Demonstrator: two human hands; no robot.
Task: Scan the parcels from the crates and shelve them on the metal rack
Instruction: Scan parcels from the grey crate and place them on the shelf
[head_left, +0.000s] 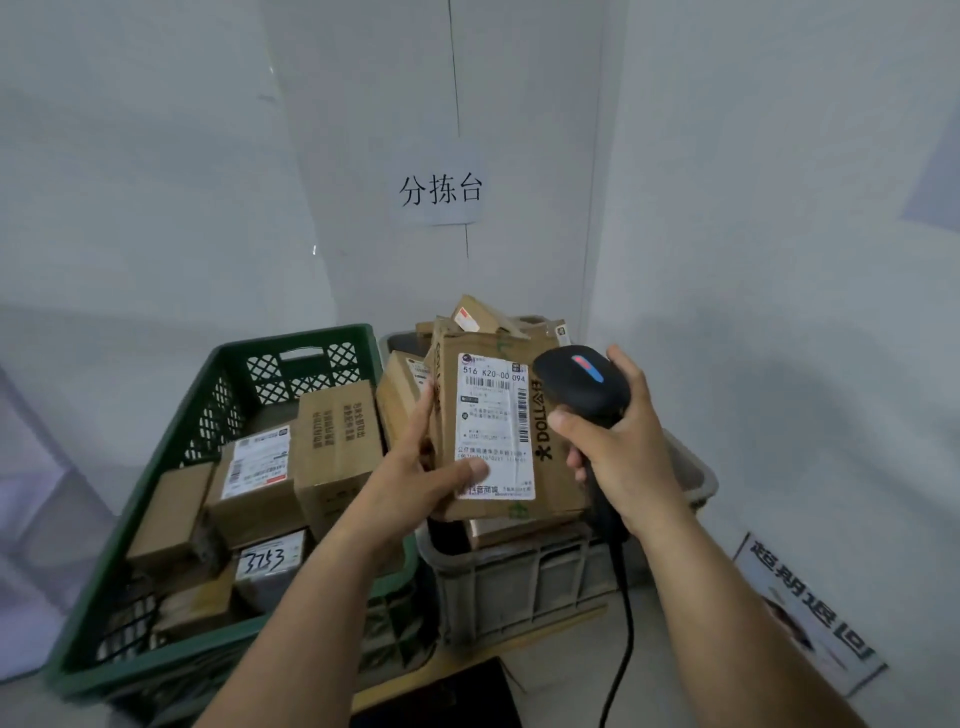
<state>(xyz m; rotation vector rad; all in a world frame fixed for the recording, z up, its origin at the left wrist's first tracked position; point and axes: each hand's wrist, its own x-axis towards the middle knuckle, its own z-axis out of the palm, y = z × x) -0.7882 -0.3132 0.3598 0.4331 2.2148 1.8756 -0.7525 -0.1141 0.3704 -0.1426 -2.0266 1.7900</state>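
Holding the parcel (498, 447) up in our left hand (415, 475), we angle its white shipping label (493, 415) toward our face so the barcode sits in plain sight and within easy reach of the scanner (582, 382). The box hangs above the grey crate (519, 587), clear of the heap of cartons (483, 314) behind it, which keeps other labels from being read by mistake. Our left thumb (475, 470) lies flat across the bottom of the label, below the codes rather than over them, while the fingers (423, 410) run up the box's left edge and round its back. The hand is closed on the parcel, forearm rising from the lower left.

Our right hand (628, 452) is wrapped round the scanner's handle, with the black head just beside the box's upper right corner and a red and blue light showing on its top. Its cable (629, 629) drops down past the grey crate. The forearm comes in from the lower right, wrist cocked to bring the head near the label. Whether a finger is on the trigger we cannot tell, since the handle hides behind the palm.

More boxes (332, 441) wait in the green crate (291, 339) to our left. The metal rack is out of view, so we judge the shelving step is not yet begun.
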